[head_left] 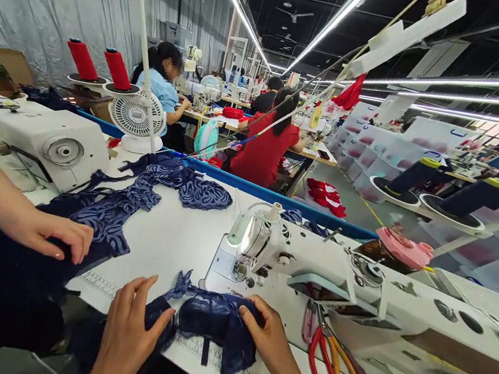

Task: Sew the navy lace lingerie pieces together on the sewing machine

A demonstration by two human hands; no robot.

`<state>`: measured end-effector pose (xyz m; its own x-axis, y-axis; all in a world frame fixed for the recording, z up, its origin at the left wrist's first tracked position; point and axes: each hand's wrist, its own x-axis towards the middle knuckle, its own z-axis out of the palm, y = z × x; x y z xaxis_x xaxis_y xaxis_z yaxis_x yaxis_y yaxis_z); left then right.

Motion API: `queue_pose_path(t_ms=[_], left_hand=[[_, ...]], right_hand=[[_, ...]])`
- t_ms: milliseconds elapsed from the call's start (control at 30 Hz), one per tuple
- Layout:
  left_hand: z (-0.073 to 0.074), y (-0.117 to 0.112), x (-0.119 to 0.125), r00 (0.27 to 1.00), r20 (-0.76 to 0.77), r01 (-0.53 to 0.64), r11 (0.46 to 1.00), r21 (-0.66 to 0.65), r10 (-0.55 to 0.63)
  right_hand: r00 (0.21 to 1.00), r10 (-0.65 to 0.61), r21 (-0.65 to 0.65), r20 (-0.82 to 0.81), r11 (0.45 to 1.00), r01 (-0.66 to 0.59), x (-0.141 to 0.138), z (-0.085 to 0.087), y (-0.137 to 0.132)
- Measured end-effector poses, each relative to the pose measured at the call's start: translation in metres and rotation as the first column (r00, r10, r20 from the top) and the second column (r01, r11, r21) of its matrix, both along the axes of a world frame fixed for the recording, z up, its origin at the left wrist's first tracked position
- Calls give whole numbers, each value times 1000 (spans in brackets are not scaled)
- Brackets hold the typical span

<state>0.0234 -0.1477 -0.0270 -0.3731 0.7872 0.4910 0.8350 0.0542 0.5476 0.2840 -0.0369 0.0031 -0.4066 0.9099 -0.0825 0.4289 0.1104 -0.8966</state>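
Note:
A dark navy bra piece (205, 316), sheer with a lace tip and a rounded cup, lies at the table's front edge before the sewing machine (268, 247). My right hand (267, 329) pinches its right end between thumb and fingers. My left hand (133, 320) is at its left side, fingers raised and thumb spread, near more dark cloth that hangs over the edge. Red- and orange-handled scissors (335, 365) lie under the machine arm, right of my right hand.
Patterned navy garments (117, 210) spread across the table's left. Another person's hand (52, 235) reaches over them. A second sewing machine (48, 142), a white fan (137, 115) and red thread cones (119, 70) stand behind. Navy thread cones (412, 178) are at right.

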Motion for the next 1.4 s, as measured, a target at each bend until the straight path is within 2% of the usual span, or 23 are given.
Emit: queue_pose_path(t_ms=[67, 133, 267, 367, 467, 567, 600, 667, 733, 767, 833, 900, 933, 1000, 1067, 1133, 1233, 1300, 1400], left_hand=[[-6, 8, -5, 999, -46, -4, 993, -115, -1], [-10, 14, -6, 997, -25, 61, 980, -189, -67], [-5, 18, -5, 988, 41, 151, 972, -180, -146], [9, 35, -16, 979, -122, 158, 986, -49, -163], [33, 70, -35, 926, -330, 224, 970, 96, -181], [58, 101, -43, 880, -378, 331, 942, 57, -286], [64, 104, -40, 864, -394, 355, 934, 35, -313], [70, 95, -24, 849, -417, 364, 931, 19, -323], [65, 69, -1, 871, -395, 339, 939, 53, -292], [60, 54, 10, 901, -327, 329, 940, 90, -284], [48, 28, 26, 908, -153, 402, 915, 45, -391], [39, 14, 30, 923, -57, 381, 924, 9, -380], [37, 13, 27, 939, -54, 341, 940, 13, -340], [37, 20, 13, 963, -109, 255, 964, 78, -246], [42, 36, -6, 954, -195, 250, 963, 100, -227], [48, 54, -21, 902, -301, 315, 949, -35, -310], [49, 76, -31, 796, -396, 366, 885, -287, -457], [45, 82, -31, 759, -426, 373, 866, -334, -492], [38, 79, -30, 755, -455, 339, 876, -344, -471]], right_hand=[[1000, -2, -20, -20, 1000, 1, 2, 3, 0], [998, -10, -34, -57, 999, 8, 1, 7, -2], [982, -52, -111, -184, 993, 32, 0, 15, -8], [946, -87, -228, -311, 973, 14, 0, 21, -14], [897, -147, -340, -417, 940, -5, -1, 28, -21], [866, -210, -339, -454, 939, 49, -6, 33, -30], [861, -225, -335, -455, 940, 68, -8, 33, -33], [860, -250, -351, -444, 932, 90, -14, 32, -41], [873, -255, -373, -416, 923, 93, -20, 28, -48], [888, -239, -368, -392, 926, 86, -23, 25, -51], [926, -178, -325, -333, 943, 64, -26, 19, -55], [953, -128, -279, -276, 959, 48, -25, 15, -56], [959, -125, -261, -255, 964, 56, -23, 15, -56], [959, -166, -244, -230, 964, 108, -16, 17, -53], [949, -221, -269, -226, 950, 158, -8, 20, -49], [935, -256, -332, -244, 928, 167, -2, 23, -45], [926, -265, -384, -271, 911, 148, 7, 18, -41], [944, -246, -330, -222, 929, 165, 16, 9, -38], [986, -168, -110, 12, 980, 168, 32, -5, -36]])
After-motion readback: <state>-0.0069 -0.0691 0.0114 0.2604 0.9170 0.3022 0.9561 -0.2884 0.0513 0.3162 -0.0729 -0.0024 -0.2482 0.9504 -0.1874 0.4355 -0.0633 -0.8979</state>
